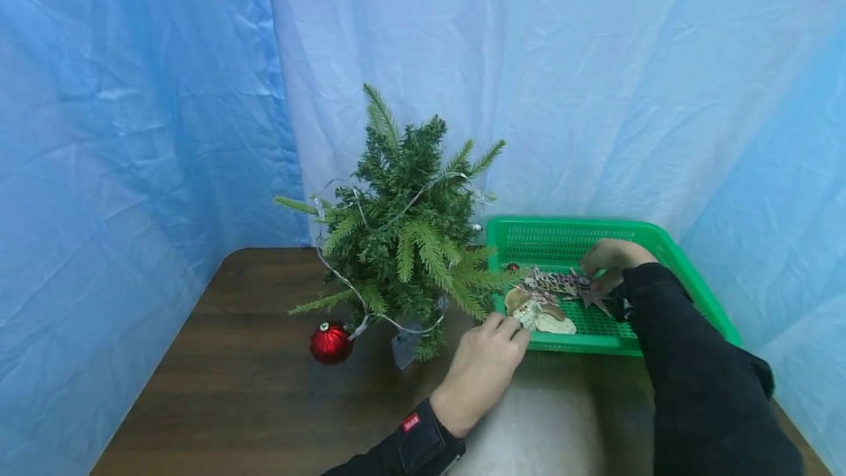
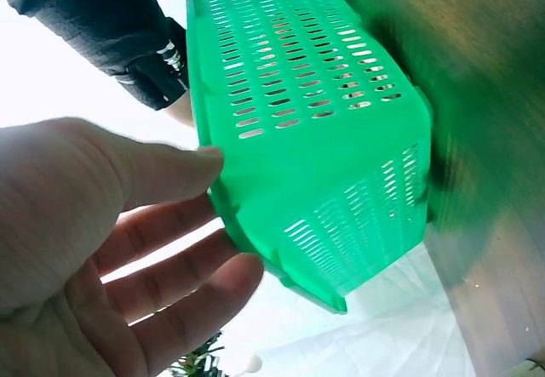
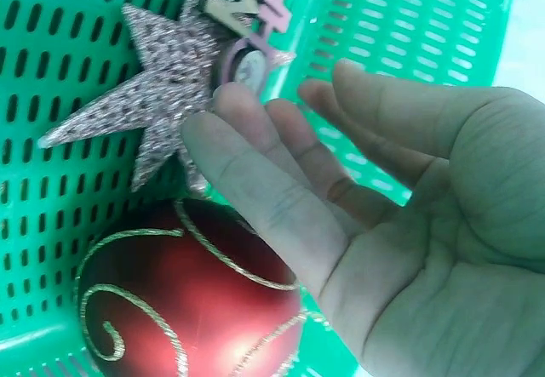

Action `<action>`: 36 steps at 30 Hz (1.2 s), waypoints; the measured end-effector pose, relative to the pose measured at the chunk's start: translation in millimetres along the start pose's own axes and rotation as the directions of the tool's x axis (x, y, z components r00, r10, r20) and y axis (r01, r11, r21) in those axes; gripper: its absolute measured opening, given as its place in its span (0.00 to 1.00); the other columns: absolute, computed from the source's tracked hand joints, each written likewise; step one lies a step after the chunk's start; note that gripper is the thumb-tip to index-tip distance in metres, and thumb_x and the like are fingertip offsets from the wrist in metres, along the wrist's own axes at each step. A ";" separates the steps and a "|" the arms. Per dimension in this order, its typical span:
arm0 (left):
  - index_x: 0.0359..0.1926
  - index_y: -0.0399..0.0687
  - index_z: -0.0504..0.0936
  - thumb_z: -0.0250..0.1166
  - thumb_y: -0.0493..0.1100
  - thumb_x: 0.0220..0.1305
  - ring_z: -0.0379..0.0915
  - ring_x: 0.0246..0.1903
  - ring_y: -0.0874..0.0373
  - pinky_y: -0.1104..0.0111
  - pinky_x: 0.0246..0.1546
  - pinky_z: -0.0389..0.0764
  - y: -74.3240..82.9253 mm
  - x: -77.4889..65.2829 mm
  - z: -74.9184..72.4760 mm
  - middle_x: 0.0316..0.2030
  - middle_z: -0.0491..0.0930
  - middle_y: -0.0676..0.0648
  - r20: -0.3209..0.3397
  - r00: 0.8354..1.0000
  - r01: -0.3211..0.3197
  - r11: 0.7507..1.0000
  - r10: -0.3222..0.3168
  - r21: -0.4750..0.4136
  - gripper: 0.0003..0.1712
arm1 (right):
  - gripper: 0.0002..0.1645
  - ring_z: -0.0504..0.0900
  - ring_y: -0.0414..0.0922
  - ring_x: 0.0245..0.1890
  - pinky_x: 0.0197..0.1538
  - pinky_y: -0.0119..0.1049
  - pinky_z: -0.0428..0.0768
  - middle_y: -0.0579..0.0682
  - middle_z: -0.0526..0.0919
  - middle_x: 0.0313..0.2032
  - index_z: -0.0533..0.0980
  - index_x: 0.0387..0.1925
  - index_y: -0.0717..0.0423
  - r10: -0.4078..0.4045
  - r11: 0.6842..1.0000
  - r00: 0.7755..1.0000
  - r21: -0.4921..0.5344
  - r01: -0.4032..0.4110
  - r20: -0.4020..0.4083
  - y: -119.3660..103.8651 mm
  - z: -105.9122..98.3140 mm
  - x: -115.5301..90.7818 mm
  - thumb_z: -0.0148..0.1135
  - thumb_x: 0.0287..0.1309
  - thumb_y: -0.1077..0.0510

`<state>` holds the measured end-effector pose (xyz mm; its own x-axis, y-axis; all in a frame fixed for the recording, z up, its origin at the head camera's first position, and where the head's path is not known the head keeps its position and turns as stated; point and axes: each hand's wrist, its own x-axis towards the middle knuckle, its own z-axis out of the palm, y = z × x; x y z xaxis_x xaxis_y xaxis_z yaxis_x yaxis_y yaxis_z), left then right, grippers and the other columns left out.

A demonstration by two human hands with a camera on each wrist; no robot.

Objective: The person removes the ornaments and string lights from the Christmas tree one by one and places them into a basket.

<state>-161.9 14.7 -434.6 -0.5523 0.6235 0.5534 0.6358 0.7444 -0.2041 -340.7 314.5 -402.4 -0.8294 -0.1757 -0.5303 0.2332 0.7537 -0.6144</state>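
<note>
My left hand (image 1: 485, 362) holds the near left rim of a green plastic basket (image 1: 575, 222). In the left wrist view, its thumb and fingers lie on either side of that rim. Inside the basket is my right hand (image 1: 615, 259), its fingers spread and loosely bent with nothing in them. Its fingertips are close to a glittery star ornament (image 3: 174, 88) and a letter-shaped sign (image 3: 264, 7); whether they touch is unclear. Below the star sits a large red ball ornament (image 3: 196, 300) with gold swirls. A cream and brown figure ornament (image 1: 554, 320) lies near the front wall.
Left of the basket stands a small artificial Christmas tree (image 1: 410, 241) wound with a wire light string (image 1: 416, 200); its branches overhang the basket's left edge. A ribbed red ornament (image 1: 330, 344) is at the tree's lower left. Blue curtains (image 1: 562, 79) surround the brown table (image 1: 218, 388).
</note>
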 end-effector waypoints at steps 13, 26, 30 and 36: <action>0.49 0.54 0.86 0.68 0.42 0.67 0.79 0.41 0.62 0.77 0.36 0.80 1.9 -2.1 -38.1 0.43 0.82 0.55 -0.049 0.990 -0.136 0.977 0.130 -0.164 0.11 | 0.33 0.72 0.70 0.63 0.55 0.53 0.81 0.77 0.60 0.69 0.55 0.75 0.71 -0.212 0.976 0.977 -0.048 0.212 -0.001 -40.1 -2.7 -31.6 0.46 0.80 0.54; 0.53 0.53 0.86 0.64 0.41 0.71 0.79 0.42 0.66 0.81 0.44 0.77 -27.4 -30.9 -108.0 0.44 0.84 0.56 -0.159 0.968 -0.245 0.848 0.192 -0.469 0.12 | 0.30 0.83 0.57 0.51 0.50 0.47 0.84 0.65 0.78 0.59 0.67 0.72 0.62 -0.543 0.839 0.819 -0.170 0.517 -0.188 -76.0 32.9 -109.8 0.50 0.79 0.49; 0.52 0.53 0.86 0.65 0.40 0.70 0.79 0.43 0.66 0.80 0.46 0.77 -46.9 -44.0 -116.4 0.44 0.83 0.56 -0.227 0.954 -0.285 0.821 0.195 -0.495 0.12 | 0.25 0.83 0.49 0.47 0.42 0.40 0.82 0.56 0.81 0.58 0.71 0.69 0.54 -0.627 0.779 0.735 -0.212 0.590 -0.257 -79.5 51.6 -125.2 0.51 0.78 0.50; 0.50 0.51 0.87 0.67 0.40 0.69 0.80 0.46 0.65 0.74 0.48 0.80 -76.8 -58.2 -129.5 0.46 0.84 0.53 -0.318 0.932 -0.330 0.775 0.176 -0.539 0.11 | 0.20 0.78 0.42 0.34 0.32 0.36 0.78 0.50 0.75 0.61 0.76 0.63 0.49 -0.785 0.601 0.535 -0.173 0.780 -0.313 -77.2 80.9 -141.6 0.55 0.74 0.64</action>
<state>-108.8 -109.7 -346.6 -0.2311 0.6358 0.7364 0.9658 0.2415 0.0945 -200.2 230.0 -327.1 -0.7858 -0.4873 0.3808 -0.5946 0.4260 -0.6819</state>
